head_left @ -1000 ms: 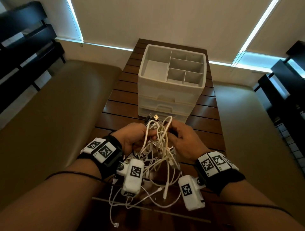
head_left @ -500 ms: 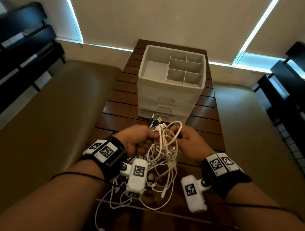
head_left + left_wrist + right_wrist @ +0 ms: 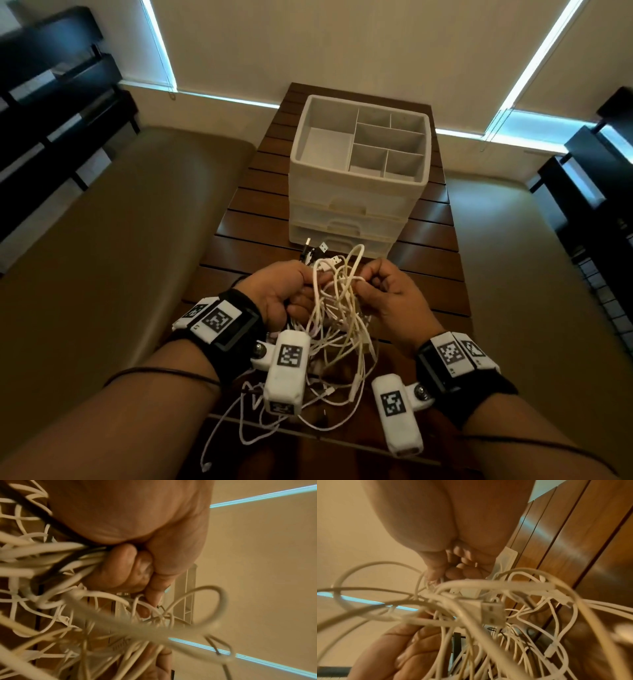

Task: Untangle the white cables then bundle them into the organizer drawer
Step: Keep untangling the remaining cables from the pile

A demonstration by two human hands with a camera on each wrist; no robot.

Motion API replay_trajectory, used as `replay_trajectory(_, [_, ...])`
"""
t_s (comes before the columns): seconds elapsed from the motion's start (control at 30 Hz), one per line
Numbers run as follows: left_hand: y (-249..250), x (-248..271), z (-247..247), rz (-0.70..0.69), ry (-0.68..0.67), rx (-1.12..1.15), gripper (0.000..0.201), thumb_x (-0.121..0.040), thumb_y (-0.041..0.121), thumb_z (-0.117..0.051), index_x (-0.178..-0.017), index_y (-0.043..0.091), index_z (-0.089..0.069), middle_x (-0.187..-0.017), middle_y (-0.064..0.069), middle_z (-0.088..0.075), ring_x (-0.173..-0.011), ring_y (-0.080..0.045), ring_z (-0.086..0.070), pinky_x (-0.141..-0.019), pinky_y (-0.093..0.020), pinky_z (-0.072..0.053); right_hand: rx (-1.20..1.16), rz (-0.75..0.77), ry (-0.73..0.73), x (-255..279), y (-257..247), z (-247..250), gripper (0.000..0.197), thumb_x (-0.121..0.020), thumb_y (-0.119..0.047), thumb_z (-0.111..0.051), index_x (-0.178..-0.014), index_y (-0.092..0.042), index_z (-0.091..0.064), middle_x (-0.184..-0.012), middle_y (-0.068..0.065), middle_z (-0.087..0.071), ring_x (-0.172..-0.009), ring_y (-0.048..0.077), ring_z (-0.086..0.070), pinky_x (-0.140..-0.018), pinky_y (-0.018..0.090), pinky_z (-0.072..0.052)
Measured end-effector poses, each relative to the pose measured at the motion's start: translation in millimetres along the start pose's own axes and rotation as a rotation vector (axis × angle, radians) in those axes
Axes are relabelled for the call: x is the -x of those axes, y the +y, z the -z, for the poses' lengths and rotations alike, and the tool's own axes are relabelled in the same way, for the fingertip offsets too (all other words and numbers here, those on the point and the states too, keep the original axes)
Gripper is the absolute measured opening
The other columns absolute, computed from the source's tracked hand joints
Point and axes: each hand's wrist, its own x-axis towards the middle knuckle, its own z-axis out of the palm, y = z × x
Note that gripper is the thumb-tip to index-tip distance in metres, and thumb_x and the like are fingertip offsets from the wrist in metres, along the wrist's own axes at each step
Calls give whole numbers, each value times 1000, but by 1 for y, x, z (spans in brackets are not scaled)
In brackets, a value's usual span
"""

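Observation:
A tangled clump of white cables hangs between both hands above the near end of the wooden table. My left hand grips a thick bunch of the strands, fingers curled round them. Facing it, my right hand pinches a strand at the top of the tangle. A white USB plug juts out of the tangle close to the right wrist camera. Loops trail down toward the table's near edge. The white organizer stands just beyond the hands, its drawers closed and its divided top tray empty.
Dark plug ends stick up behind the tangle, in front of the organizer's lowest drawer. Tan cushioned benches flank the narrow table on both sides. Dark shelving stands at the far left and right.
Both hands with the tangle have shifted slightly toward me and lower in the view. A loop at the top of the clump has widened and the right hand has shifted its pinch on the strands.

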Motion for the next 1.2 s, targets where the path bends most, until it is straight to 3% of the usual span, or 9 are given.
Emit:
replay_trajectory(0.23, [-4,-1,1,-92,59,87,20,-98,10,-50,-79,5,-55,-41,1,-50,-26,-5,-36,-26,-12,-24,-372,-94,-6,7,-6,-5,10,-94,1,-46,-88,-6,-47,-73,12,-65,-59,19,-61,-56,28,-53])
replay_trajectory(0.33, [-3,-1,7,-109,63,75,18,-97,13,-52,-81,6,-57,-42,2,-49,-28,-4,-34,-26,-15,-25,-451,-127,-21,10,-6,-5,8,-93,-3,-46,-87,-9,-46,-79,8,-68,-59,13,-59,-56,25,-47])
replay_trajectory(0.5, [-8,-2,5,-114,50,30,22,-97,15,-53,-78,7,-59,-43,4,-45,-31,-3,-26,-28,-14,-21,-354,-169,109,6,-8,-8,14,-98,-3,-42,-86,-9,-47,-67,5,-62,-53,12,-49,-51,25,-38])
replay_trajectory(0.73, [-11,4,-2,-117,-30,-2,17,-82,23,-68,-73,10,-62,-55,4,-42,-35,-3,-24,-31,-13,-18,-291,-238,270,1,-12,-13,6,-98,-7,-48,-96,-4,-53,-67,8,-59,-57,20,-50,-53,31,-49])
replay_trajectory(0.9, [-13,-1,-7,-248,171,-62,16,-83,3,-62,-68,9,-58,-42,2,-51,-26,-6,-34,-30,-13,-20,-457,-201,185,3,-11,-11,13,-96,-1,-44,-89,-9,-51,-69,8,-53,-59,18,-46,-60,33,-43])
replay_trajectory(0.97, [-12,-5,-3,-285,220,-40,18,-82,7,-66,-65,9,-59,-46,0,-52,-28,-7,-31,-33,-12,-19,-220,-127,105,3,-10,-4,11,-90,1,-53,-88,-9,-54,-64,4,-53,-59,17,-51,-59,31,-47])
replay_trajectory(1.03, [-13,-10,4,-284,229,-41,20,-82,15,-69,-65,10,-60,-54,-2,-50,-33,-8,-28,-35,-13,-18,299,-16,48,3,-8,2,12,-83,-7,-69,-81,-13,-59,-64,-2,-59,-59,10,-54,-58,22,-48])
replay_trajectory(1.1, [-16,-14,8,-263,236,-64,22,-82,21,-71,-65,10,-62,-59,-3,-49,-37,-8,-27,-36,-15,-17,515,37,121,1,-5,1,17,-83,-18,-71,-74,-17,-58,-64,-4,-59,-55,4,-52,-53,17,-43])
replay_trajectory(1.2, [-18,-16,11,-240,259,-79,23,-85,21,-69,-65,12,-67,-54,0,-54,-37,-7,-28,-35,-15,-16,21,-165,312,0,-8,-2,15,-96,-17,-55,-82,-9,-56,-62,1,-56,-46,6,-53,-44,21,-46])
